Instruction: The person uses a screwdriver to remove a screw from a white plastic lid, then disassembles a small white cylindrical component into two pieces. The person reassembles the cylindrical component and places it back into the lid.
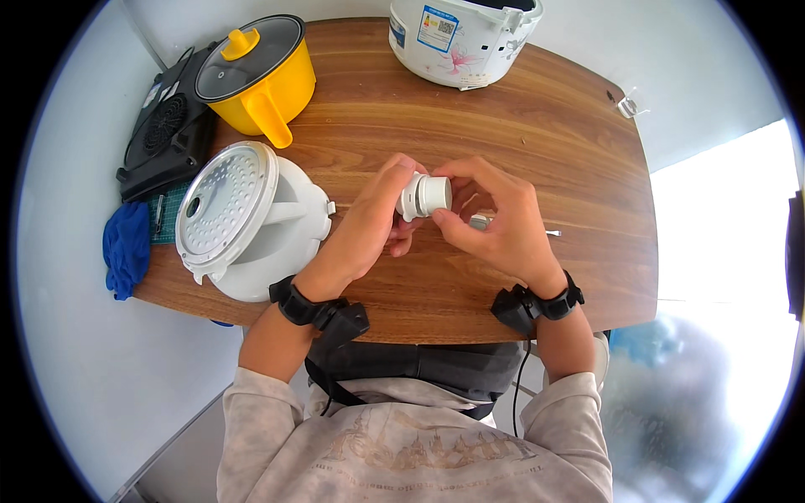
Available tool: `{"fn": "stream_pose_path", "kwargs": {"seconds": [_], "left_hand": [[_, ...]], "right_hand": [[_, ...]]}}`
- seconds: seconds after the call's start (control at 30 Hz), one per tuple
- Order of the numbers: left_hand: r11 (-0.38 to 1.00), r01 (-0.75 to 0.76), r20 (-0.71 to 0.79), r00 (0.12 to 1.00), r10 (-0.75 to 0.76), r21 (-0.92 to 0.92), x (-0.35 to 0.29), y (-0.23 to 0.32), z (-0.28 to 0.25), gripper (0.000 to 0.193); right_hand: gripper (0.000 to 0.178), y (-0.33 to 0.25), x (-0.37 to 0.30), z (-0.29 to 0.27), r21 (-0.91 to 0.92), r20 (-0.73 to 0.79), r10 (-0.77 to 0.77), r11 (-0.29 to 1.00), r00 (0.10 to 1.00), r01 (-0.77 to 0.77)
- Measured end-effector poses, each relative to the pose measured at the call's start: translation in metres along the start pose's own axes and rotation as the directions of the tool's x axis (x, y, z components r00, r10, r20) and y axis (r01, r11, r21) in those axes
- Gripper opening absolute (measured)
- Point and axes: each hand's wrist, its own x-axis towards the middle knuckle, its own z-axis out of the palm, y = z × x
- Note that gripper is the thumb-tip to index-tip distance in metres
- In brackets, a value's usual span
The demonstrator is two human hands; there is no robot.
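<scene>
A small white cylindrical plastic part [433, 194], which looks like a rice cooker's steam valve, is held between both hands above the table. My left hand [387, 201] is closed around its wider, notched end. From the other side, the thumb and index finger of my right hand [490, 214] pinch its narrower round end. Left of my left forearm, the white rice cooker lid [289, 260] stands tilted on the table, its perforated inner plate [235, 197] showing. A small shiny piece [480, 222] lies behind my right hand, mostly hidden.
At the back stands the white rice cooker body [470, 54]. A yellow pot [289, 80] with a dark lid is at the far left, beside a black appliance with a fan grille [165, 126]. A blue cloth [127, 247] and green mat [172, 210] lie at the left edge.
</scene>
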Motion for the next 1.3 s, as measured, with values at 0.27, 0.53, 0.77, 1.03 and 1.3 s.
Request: {"fn": "stream_pose_path", "kwargs": {"seconds": [0.27, 0.53, 0.77, 1.03, 1.3], "left_hand": [[1.0, 0.025, 0.019, 0.999, -0.025, -0.003, 0.0, -0.001, 0.001, 0.04], [1.0, 0.019, 0.003, 1.0, -0.019, 0.015, 0.0, -0.002, 0.003, 0.042], [0.998, -0.01, 0.02, 1.0, 0.009, 0.058, -0.003, -0.002, 0.003, 0.041], [0.997, -0.019, 0.024, 1.0, 0.018, 0.075, -0.003, -0.002, 0.001, 0.04], [0.994, -0.018, 0.051, 0.999, 0.013, 0.107, -0.004, -0.001, 0.002, 0.038]], "right_hand": [[0.034, 0.004, -0.003, -0.002, 0.072, 0.024, 0.047, 0.996, 0.999, -0.048], [0.034, 0.014, -0.006, 0.002, 0.084, -0.004, 0.054, 0.995, 0.999, -0.054], [0.034, 0.011, -0.008, 0.002, 0.108, -0.031, 0.039, 0.993, 0.999, -0.036], [0.036, 0.012, -0.01, 0.006, 0.075, -0.072, -0.003, 0.997, 0.997, 0.008], [0.037, 0.008, -0.011, 0.005, -0.015, -0.069, -0.072, 0.997, 0.995, 0.071]]}}
